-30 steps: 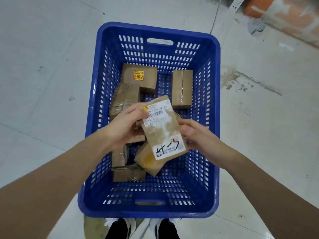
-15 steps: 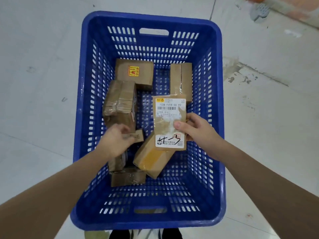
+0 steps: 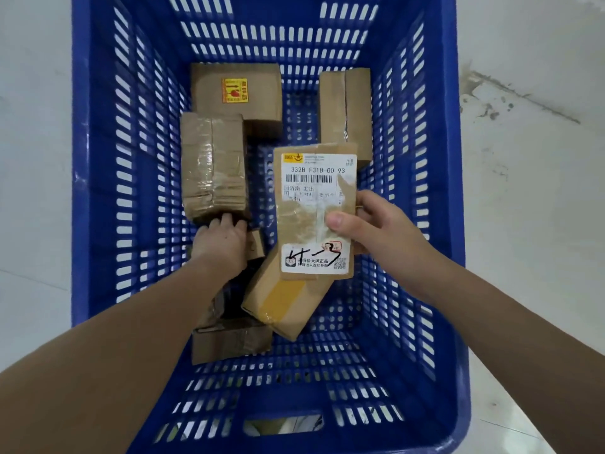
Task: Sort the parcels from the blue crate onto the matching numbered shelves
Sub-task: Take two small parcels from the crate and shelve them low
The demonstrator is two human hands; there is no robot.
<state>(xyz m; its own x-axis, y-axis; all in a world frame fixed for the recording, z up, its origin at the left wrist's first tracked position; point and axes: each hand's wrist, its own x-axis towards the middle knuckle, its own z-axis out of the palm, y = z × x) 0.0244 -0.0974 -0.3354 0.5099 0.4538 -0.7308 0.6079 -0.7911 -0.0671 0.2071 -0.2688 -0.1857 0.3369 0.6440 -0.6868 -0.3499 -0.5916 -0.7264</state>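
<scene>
Blue crate (image 3: 409, 224): moulded plastic, slotted walls and floor, a soft sheen along the ribs. The labelled parcel (image 3: 316, 211) is brown cardboard, matt, with a white paper shipping label and a strip of glossy clear tape catching the light. The taped box (image 3: 212, 168) is wrapped in wrinkled clear tape, shiny and creased over dull cardboard. The box with the yellow sticker (image 3: 237, 90) shows plain matt cardboard, the sticker looking smooth. The tilted box (image 3: 284, 306) carries a band of yellowish glossy tape. The floor (image 3: 523, 191) is pale, smooth, scuffed and stained.
</scene>
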